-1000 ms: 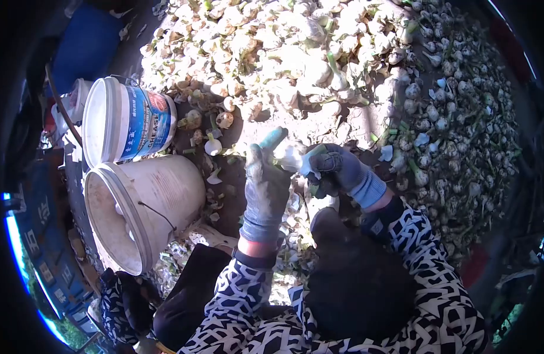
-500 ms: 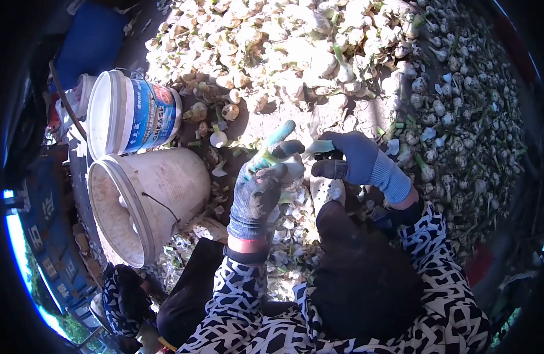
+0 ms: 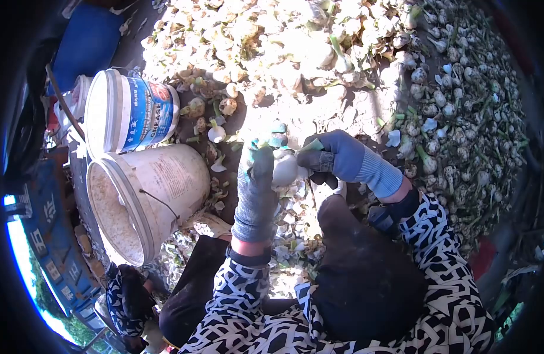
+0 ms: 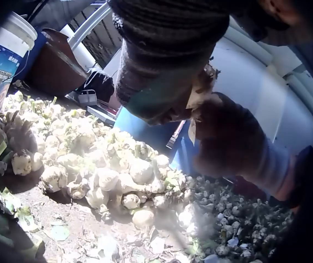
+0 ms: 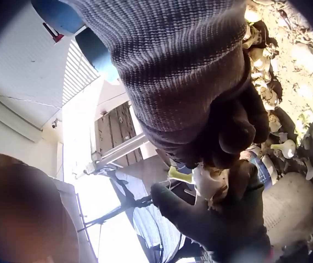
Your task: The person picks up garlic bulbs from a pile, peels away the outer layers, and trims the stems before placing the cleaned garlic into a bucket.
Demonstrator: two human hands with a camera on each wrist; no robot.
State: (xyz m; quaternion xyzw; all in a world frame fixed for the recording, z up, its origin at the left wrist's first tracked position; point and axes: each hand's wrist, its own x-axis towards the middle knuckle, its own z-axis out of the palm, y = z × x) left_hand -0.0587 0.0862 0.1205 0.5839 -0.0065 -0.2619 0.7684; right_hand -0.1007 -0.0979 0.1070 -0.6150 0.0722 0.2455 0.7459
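Note:
In the head view a white garlic bulb (image 3: 285, 170) sits between two gloved hands. The left hand (image 3: 257, 183) curls its fingers round the bulb's left side. From the right, the right hand (image 3: 341, 158) pinches at the bulb's skin with thumb and fingers. The right wrist view shows the bulb (image 5: 207, 182) with a green stem stub, the left hand (image 5: 222, 216) gripping it from below and the right hand (image 5: 200, 131) over it. Both hands are dark and partly blurred in the left wrist view.
A large pile of garlic (image 3: 254, 47) lies ahead, and smaller bulbs (image 3: 461, 118) spread at the right. Two white buckets, one labelled (image 3: 148, 112) and one plain (image 3: 171, 189), lie tipped at the left. Another person's patterned sleeve (image 3: 123, 301) shows at lower left.
The hands separated slightly, then came together at the bulb again. The left hand's fingers, some extended half a second ago, are now more curled round it.

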